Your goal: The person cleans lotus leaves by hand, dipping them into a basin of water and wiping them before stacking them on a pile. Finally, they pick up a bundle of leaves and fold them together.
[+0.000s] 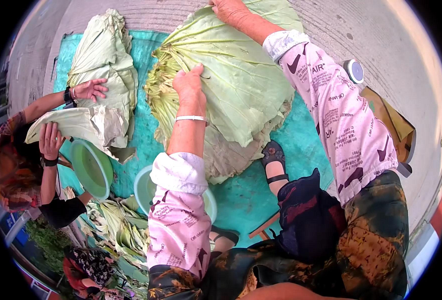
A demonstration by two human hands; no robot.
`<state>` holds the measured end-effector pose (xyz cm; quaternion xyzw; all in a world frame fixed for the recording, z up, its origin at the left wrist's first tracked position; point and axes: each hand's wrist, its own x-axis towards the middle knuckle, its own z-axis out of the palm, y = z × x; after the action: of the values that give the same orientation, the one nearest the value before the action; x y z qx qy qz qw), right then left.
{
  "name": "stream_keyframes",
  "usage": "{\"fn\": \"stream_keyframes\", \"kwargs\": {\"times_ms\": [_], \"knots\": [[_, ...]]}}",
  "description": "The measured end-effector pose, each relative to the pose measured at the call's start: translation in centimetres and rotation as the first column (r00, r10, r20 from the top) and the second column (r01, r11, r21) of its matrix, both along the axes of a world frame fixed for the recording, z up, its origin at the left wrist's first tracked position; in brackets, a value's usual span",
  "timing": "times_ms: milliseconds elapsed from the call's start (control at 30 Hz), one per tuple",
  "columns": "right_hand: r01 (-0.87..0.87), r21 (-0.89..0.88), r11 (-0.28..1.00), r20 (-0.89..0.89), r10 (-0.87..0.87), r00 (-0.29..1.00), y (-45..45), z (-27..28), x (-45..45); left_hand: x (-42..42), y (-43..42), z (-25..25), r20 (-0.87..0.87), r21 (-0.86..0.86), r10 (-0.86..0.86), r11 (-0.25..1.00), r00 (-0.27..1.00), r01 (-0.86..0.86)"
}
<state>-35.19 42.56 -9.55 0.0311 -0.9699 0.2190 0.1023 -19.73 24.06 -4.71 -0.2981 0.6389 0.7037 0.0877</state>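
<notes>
A pile of large pale green leaves point(241, 85) lies in front of me, with thick veins fanning out from a brown, ragged stem end on the left. My left hand point(190, 92) is closed in a pinch on the top leaf near that stem end. At the far edge of the same leaf, my right hand point(229, 11) is closed on its rim; part of its fingers is cut off by the picture's edge. Beneath the pile spreads a green tarp point(301, 145). A pale green basin point(146, 187) stands partly behind my left forearm.
A co-worker's hands point(90, 90) rest on a second folded leaf stack point(106, 60) at left. Near it stands a green basin point(93, 170). Leaf scraps point(123, 230) lie below. At right are a round lidded container point(354, 71) and a brown bag point(391, 120).
</notes>
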Motion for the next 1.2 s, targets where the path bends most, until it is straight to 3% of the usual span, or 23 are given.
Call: {"fn": "stream_keyframes", "kwargs": {"times_ms": [100, 200, 233, 333, 433, 533, 633, 733, 867, 900, 1000, 1033, 1133, 1200], "knots": [[-0.221, -0.165, 0.961, -0.302, 0.164, 0.939, -1.0, -3.0, 1.4, -0.7, -0.2, -1.2, 0.001, 0.022, 0.005, 1.000, 1.000, -0.005], [-0.061, -0.142, 0.988, -0.125, 0.043, 0.991, -2.2, -1.2, 4.6, -0.9, -0.2, -1.5, 0.003, 0.009, -0.016, 1.000, 1.000, 0.016], [0.000, -0.198, 0.980, 0.040, 0.009, 0.999, -2.3, -0.2, 5.4, -1.0, -0.3, -1.8, 0.009, -0.003, -0.022, 1.000, 1.000, 0.022], [0.133, 0.058, 0.989, -0.221, -0.118, 0.968, -3.4, -0.2, 6.9, -1.2, -0.6, -2.5, 0.000, 0.022, -0.032, 0.999, 0.999, 0.032], [0.172, 0.064, 0.983, -0.077, -0.167, 0.983, -3.0, 0.8, 7.6, -1.0, -0.5, -2.5, -0.007, 0.038, -0.031, 0.999, 0.999, 0.031], [0.258, 0.139, 0.956, -0.347, -0.197, 0.917, -3.1, -1.7, 6.3, -0.7, -0.5, -2.4, -0.030, 0.034, -0.010, 0.999, 0.999, 0.011], [0.092, 0.012, 0.996, 0.191, -0.092, 0.977, -2.2, -2.8, 4.7, -0.7, -0.6, -2.2, -0.037, 0.039, -0.032, 0.999, 0.999, 0.033], [-0.031, 0.053, 0.998, 0.462, 0.003, 0.887, -1.5, -2.4, 4.6, -0.2, -0.4, -1.5, -0.027, 0.066, -0.023, 0.997, 0.999, 0.024], [0.051, 0.083, 0.995, 0.204, -0.067, 0.977, -2.0, -1.7, 5.7, -0.1, -0.7, -1.4, -0.029, 0.039, -0.050, 0.998, 0.998, 0.052], [-0.204, 0.350, 0.914, 0.000, 0.218, 0.976, -0.5, -6.2, 4.7, 0.1, -0.6, -1.1, -0.034, 0.057, -0.058, 0.997, 0.998, 0.059], [-0.088, 0.436, 0.896, -0.509, 0.326, 0.797, -0.4, -2.9, 7.7, 0.8, -0.2, 0.4, -0.034, 0.000, -0.043, 0.999, 0.998, 0.043], [0.078, -0.231, 0.970, 0.020, -0.075, 0.997, -1.5, 0.8, 10.0, 1.0, -0.2, 1.1, -0.033, -0.039, -0.035, 0.999, 0.999, 0.034], [0.108, -0.347, 0.932, 0.077, -0.087, 0.993, -1.3, 2.5, 14.6, 1.6, -0.5, 1.6, -0.018, 0.002, 0.019, 1.000, 1.000, -0.019], [0.085, -0.425, 0.901, 0.203, 0.003, 0.979, -0.9, 3.8, 16.9, 1.8, -0.8, 1.4, -0.034, -0.036, 0.020, 0.999, 0.999, -0.021]]}}
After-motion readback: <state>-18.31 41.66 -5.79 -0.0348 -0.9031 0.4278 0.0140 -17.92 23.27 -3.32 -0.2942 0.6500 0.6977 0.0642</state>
